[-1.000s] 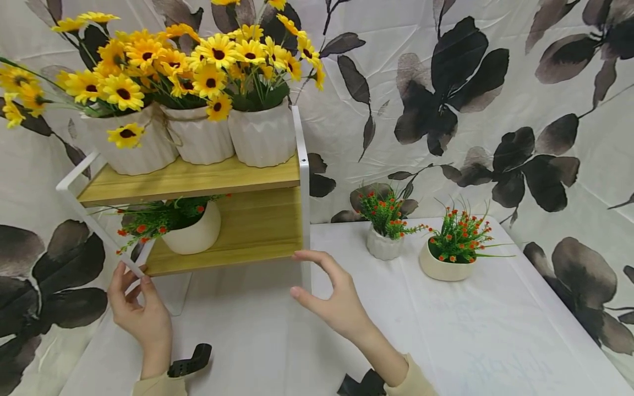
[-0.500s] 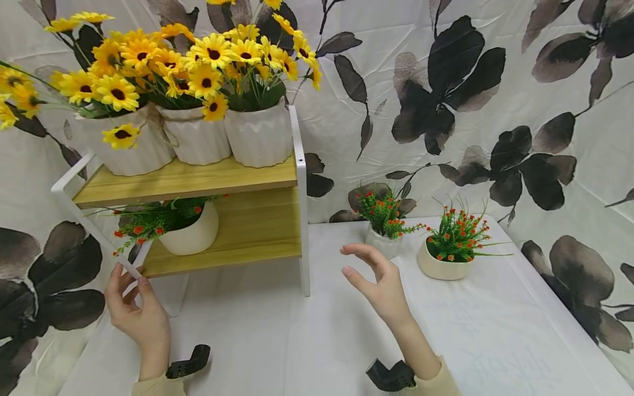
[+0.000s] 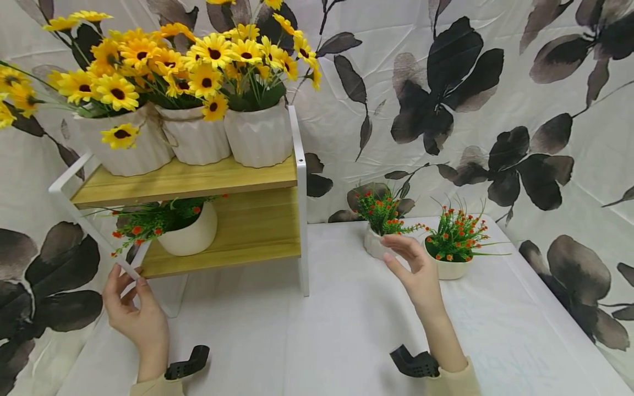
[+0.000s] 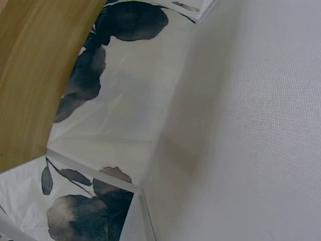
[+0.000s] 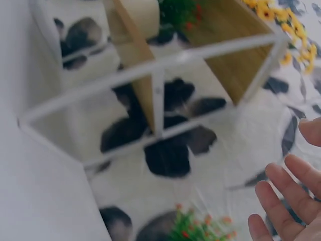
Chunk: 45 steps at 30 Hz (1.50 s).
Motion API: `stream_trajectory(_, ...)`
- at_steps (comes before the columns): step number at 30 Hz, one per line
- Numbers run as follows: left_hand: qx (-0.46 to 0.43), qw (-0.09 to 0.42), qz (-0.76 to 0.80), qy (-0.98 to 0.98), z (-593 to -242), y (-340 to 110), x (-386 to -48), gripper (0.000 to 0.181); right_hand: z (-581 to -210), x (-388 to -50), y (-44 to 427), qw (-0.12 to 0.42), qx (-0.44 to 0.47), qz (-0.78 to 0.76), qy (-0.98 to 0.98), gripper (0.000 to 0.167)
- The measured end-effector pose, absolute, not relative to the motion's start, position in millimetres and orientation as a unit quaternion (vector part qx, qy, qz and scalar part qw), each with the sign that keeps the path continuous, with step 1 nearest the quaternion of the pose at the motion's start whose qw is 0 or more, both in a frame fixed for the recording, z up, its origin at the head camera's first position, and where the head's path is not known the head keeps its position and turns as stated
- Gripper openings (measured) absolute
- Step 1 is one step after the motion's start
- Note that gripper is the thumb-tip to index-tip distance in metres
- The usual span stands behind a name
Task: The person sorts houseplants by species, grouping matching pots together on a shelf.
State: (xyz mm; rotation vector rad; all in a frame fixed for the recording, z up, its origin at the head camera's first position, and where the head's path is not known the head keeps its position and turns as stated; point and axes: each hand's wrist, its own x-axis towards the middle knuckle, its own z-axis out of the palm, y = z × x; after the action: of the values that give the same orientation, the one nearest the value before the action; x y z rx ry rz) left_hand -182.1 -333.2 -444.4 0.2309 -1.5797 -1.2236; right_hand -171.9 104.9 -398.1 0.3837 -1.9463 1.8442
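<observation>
In the head view the left hand (image 3: 137,324) pinches the front left white post of a two-tier shelf (image 3: 223,264) between thumb and fingers. The right hand (image 3: 421,280) is at the right, fingers apart and slightly bent, holding nothing. Its fingertips overlap the lower edge of a small white pot (image 3: 373,245) with red-flowered greenery; whether they touch cannot be told. Just behind the hand sits a cream bowl-shaped pot (image 3: 453,269) with similar flowers. The right wrist view shows that hand (image 5: 293,201) spread, with the shelf's side frame (image 5: 158,98) beyond.
Three white pots (image 3: 260,137) of yellow flowers stand on the upper tier. A round cream pot (image 3: 190,236) with red flowers lies tilted on the lower tier. White cloth covers the table (image 3: 342,330), and a floral sheet (image 3: 356,126) hangs behind.
My right hand has moved right, from beside the shelf's right post to the small potted plants. The left hand keeps its place at the shelf's left post.
</observation>
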Motion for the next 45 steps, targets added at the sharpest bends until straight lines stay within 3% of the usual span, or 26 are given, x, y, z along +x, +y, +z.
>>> stream_trajectory(26,0.121,0.528,-0.505,-0.672,-444.4,-331.6,-184.2,0.042,-400.2,-153.5,221.8,0.39,-0.004,0.668,-0.634,0.036)
stream_trajectory(38,0.114,0.534,-0.511,-0.664,-444.7,-332.0,-182.2,0.041,-421.8,-152.7,252.4,0.421,-0.124,0.698,-0.566,0.031)
stream_trajectory(45,0.113,0.535,-0.508,-0.666,-440.3,-328.0,-180.7,0.041,-435.6,-151.1,268.3,0.444,-0.141,0.748,-0.472,0.025)
